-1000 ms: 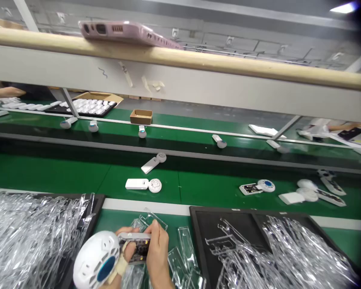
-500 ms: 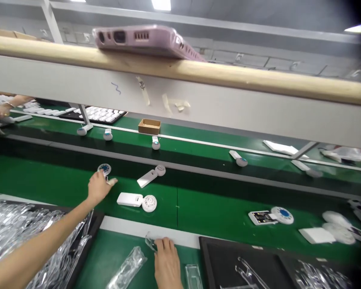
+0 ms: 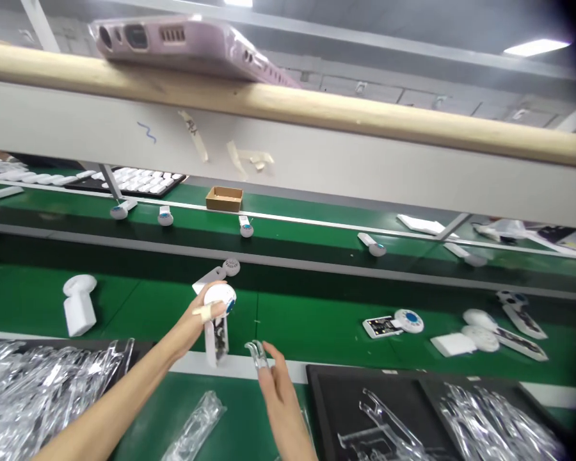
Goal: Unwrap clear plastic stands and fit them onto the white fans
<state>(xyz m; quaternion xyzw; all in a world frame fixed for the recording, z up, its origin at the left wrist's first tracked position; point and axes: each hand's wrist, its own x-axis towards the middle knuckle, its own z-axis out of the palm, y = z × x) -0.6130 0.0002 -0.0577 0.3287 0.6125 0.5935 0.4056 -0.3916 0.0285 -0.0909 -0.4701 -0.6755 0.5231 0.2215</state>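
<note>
My left hand (image 3: 199, 323), with a pale wrap on its thumb, grips a white handheld fan (image 3: 216, 342) by its round head. The fan hangs upright with its head on top, and dark inner parts show in its open handle. To its right my right hand (image 3: 284, 400) pinches a curved clear plastic piece (image 3: 258, 354), apart from the fan. Just behind my left hand another white fan (image 3: 231, 267) lies on the green belt (image 3: 297, 314). A clear plastic piece (image 3: 196, 426) rests between my forearms.
A tray of clear plastic parts (image 3: 52, 390) stands at left, and black trays (image 3: 365, 390) with similar parts at right. White fan parts (image 3: 80, 314) and an open fan (image 3: 393, 323) lie on the belt. A pink phone (image 3: 187, 45) rests on the rail above.
My left hand has come nearer and right, and now holds a fan upright. My right hand has lifted the clear piece off the table edge. White fan parts now lie at the left.
</note>
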